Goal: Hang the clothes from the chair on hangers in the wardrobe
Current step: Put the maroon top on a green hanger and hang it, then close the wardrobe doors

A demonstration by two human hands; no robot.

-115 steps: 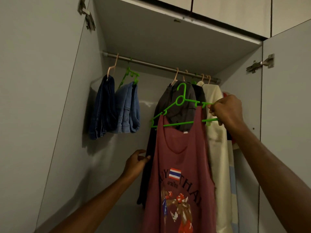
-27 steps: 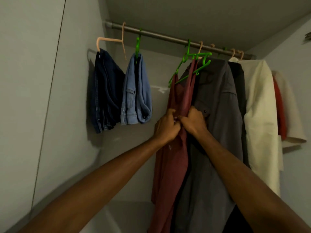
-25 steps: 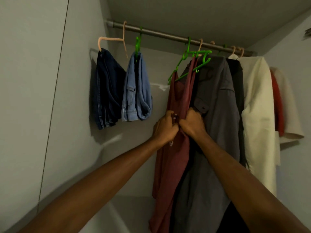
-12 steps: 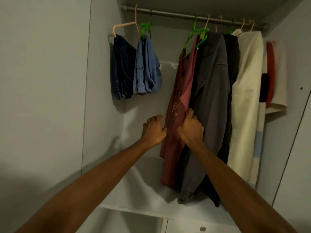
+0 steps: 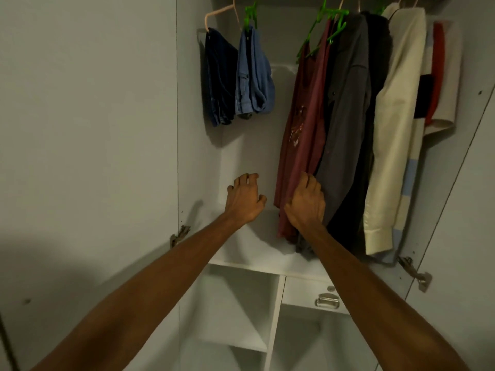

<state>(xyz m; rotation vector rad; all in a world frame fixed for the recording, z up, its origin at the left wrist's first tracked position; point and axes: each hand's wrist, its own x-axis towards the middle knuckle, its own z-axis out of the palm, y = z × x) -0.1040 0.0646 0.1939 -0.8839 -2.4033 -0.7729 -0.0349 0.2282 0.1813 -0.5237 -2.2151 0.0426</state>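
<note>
A maroon tank top hangs on a green hanger at the top of the open wardrobe, pressed against a dark grey shirt. My right hand rests against the lower part of the maroon top, its fingertips at the seam between that top and the grey shirt; no clear grip shows. My left hand hovers a little to the left of the fabric with loosely curled fingers, holding nothing. The rail is cut off by the top edge.
Dark jeans and blue denim shorts hang at the left; a cream shirt and a red-and-white garment at the right. Below are a white shelf, a drawer handle, and open doors either side.
Both hands slid down the maroon top from chest height to its hem. The left hand let go and moved off to the left. The view tilted downward.
</note>
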